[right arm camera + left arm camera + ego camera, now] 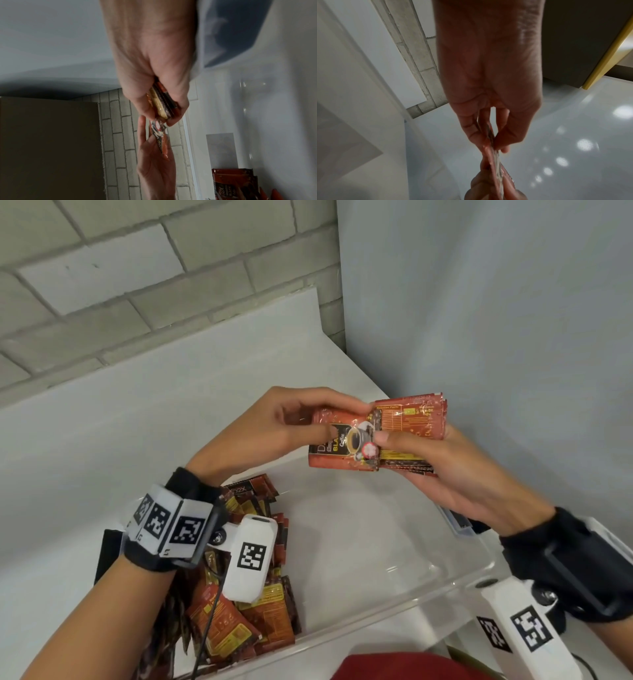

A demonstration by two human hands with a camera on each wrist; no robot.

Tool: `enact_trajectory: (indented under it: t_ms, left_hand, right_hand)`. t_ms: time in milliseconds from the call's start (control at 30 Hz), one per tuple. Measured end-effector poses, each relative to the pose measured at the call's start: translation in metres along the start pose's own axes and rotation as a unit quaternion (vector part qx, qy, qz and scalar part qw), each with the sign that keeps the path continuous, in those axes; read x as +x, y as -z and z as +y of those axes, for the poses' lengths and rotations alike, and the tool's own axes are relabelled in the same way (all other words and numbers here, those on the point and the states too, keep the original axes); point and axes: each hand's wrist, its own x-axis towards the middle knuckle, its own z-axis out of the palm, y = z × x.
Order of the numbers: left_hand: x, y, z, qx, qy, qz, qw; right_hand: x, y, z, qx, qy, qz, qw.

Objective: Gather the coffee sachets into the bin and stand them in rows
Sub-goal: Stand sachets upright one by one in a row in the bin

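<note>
Above the clear plastic bin (pixel 455 580) my right hand (pixel 442 470) grips a stack of red-orange coffee sachets (pixel 414 422), thumb pressed on its front. My left hand (pixel 291 422) pinches one sachet (pixel 339 446) by its left end and holds it against the front of that stack. In the left wrist view the left hand (pixel 489 135) pinches the sachet (pixel 496 159) edge-on. The right wrist view shows the right hand (pixel 159 102) around the stack (pixel 163 104), with the single sachet (pixel 160 136) below it. More sachets (pixel 246 604) lie and lean in the bin's left side.
The bin sits on a white table (pixel 102 446) in a corner, with a brick wall (pixel 137 268) behind and a pale wall (pixel 496 320) on the right. The bin's right half holds no sachets. A red cloth (pixel 404 667) shows at the bottom edge.
</note>
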Motion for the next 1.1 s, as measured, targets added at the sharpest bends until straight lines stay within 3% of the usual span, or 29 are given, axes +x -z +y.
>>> enact_trajectory:
  t_ms: [167,233,367,533,733,833,1100]
  left_hand:
    - [0.0,0.007,0.001,0.004,-0.016,0.084,0.996]
    - [0.0,0.01,0.003,0.018,-0.019,0.089,0.996]
    - [-0.001,0.019,0.015,0.088,-0.02,0.04,0.995]
    - [0.002,0.031,0.027,0.233,-0.01,-0.012,0.972]
    - [0.024,0.004,0.01,0.425,-0.017,-0.118,0.897]
    - [0.037,-0.009,-0.005,0.454,-0.007,-0.142,0.88]
    - [0.049,-0.023,-0.023,0.461,0.017,-0.157,0.874]
  right_hand:
    - [0.002,0.002,0.002,-0.001,-0.005,0.011,1.0]
    - [0.002,0.002,0.002,-0.001,-0.008,0.007,1.0]
    - [0.003,-0.001,0.0,0.026,0.014,0.018,0.999]
    - [0.003,0.002,-0.002,0.104,0.078,0.125,0.984]
    - [0.004,0.002,-0.001,0.078,0.074,0.129,0.986]
    - [0.004,0.003,0.0,0.067,0.073,0.136,0.986]
    - [0.005,0.004,0.001,0.065,0.073,0.132,0.986]
